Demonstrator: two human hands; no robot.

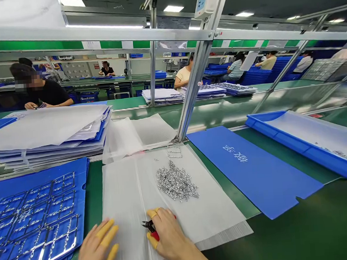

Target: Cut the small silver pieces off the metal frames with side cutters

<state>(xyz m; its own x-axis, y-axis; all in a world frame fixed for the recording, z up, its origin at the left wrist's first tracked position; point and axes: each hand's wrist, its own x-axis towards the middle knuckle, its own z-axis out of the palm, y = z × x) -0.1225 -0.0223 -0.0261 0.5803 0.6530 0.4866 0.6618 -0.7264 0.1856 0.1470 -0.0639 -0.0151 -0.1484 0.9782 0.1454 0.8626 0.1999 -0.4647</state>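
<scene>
My right hand (170, 233), with yellow finger cots on some fingers, is closed around red-handled cutting pliers (149, 226); their dark jaws point left. Beneath it lies a stack of white foam sheets (121, 197). On the sheets, beyond the pliers, is a heap of small shiny metal parts (177, 181), with a small metal frame (174, 151) behind it. My left hand (95, 250) hovers at the left edge of the sheets, fingers apart and holding nothing, also wearing yellow cots. To its left, metal frames with small parts attached (37, 218) rest on a blue board (81, 168).
A tall pile of white sheets and blue boards (43, 131) stands at the back left. A metal post (193, 89) rises behind the foam sheets. To the right lie a blue board (250, 168) and a blue tray (296, 149). Several people sit at benches beyond.
</scene>
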